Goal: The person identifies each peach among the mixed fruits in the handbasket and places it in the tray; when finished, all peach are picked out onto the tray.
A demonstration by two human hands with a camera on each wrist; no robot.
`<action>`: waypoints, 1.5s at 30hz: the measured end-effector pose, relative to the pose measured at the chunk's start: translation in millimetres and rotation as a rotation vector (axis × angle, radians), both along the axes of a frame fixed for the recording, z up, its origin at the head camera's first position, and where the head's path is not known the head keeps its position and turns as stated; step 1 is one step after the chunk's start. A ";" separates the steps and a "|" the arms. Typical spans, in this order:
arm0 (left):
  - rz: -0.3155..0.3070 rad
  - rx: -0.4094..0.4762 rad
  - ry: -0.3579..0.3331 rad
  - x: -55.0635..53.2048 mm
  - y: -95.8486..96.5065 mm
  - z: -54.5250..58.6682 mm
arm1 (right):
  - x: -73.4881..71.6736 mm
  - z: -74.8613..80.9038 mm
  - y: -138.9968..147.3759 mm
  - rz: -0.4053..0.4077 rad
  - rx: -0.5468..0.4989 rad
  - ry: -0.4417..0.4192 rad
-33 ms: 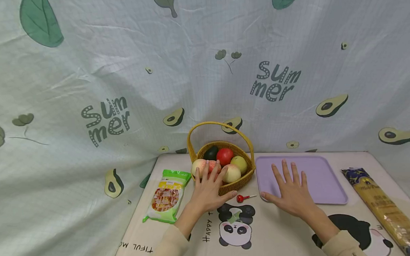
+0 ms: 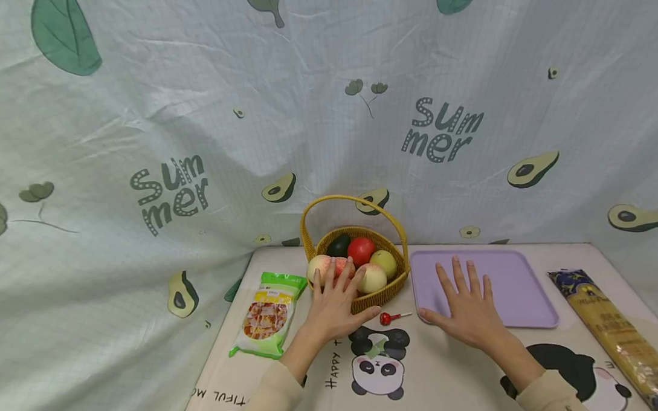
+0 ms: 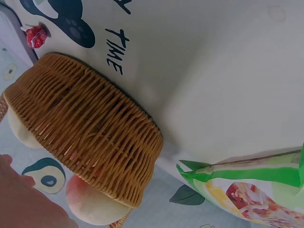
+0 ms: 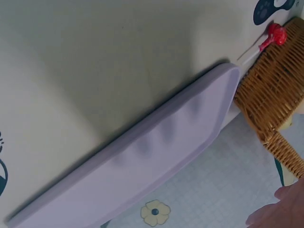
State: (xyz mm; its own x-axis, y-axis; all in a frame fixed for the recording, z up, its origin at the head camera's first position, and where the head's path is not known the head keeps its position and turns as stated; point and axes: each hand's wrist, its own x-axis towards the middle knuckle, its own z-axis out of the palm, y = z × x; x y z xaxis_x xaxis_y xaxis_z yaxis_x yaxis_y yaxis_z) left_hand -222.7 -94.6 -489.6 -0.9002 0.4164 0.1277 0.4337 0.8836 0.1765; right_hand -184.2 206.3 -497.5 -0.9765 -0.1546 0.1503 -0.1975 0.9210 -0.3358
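Note:
My left hand [image 2: 335, 307] is spread, fingers straight, in front of the wicker basket [image 2: 383, 297]. Its fingertips overlap the peaches in the head view, while the left wrist view shows the hand apart from the basket wall. Inside the basket are a pale peach [image 2: 372, 279], a red round fruit [image 2: 361, 251], a yellow-green fruit [image 2: 383, 264] and a dark avocado [image 2: 339, 245]. My right hand [image 2: 468, 309], also spread and holding nothing, hovers over the front of the lilac tray [image 2: 514, 284]. Between the hands lies a red-wrapped lollipop [image 2: 386, 319].
Left of the basket lies a green and white food packet [image 2: 267, 316]. A long pack of pasta [image 2: 616, 334] lies along the table's right side. A printed cloth [image 2: 325, 109] hangs behind the table [image 2: 438, 383], whose cover bears panda drawings.

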 end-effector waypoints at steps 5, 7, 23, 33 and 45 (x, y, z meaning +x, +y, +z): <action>0.005 0.024 0.010 0.6 -2.5 -2.0 | 0.7 2.1 -4.5 0.007 -0.002 -0.008; 0.014 0.048 0.013 0.2 -5.6 -3.4 | 0.4 3.5 -6.7 0.009 -0.006 -0.008; 0.233 0.674 -0.347 -18.5 -78.0 -9.6 | -11.6 43.3 -72.5 0.138 -0.194 0.039; 0.195 0.945 -0.553 -39.0 -90.2 -28.9 | -52.6 50.2 -138.1 0.280 -0.457 -0.180; 0.186 0.978 -0.655 -52.3 -92.1 -27.9 | -105.8 37.0 -190.0 0.295 -0.414 -0.266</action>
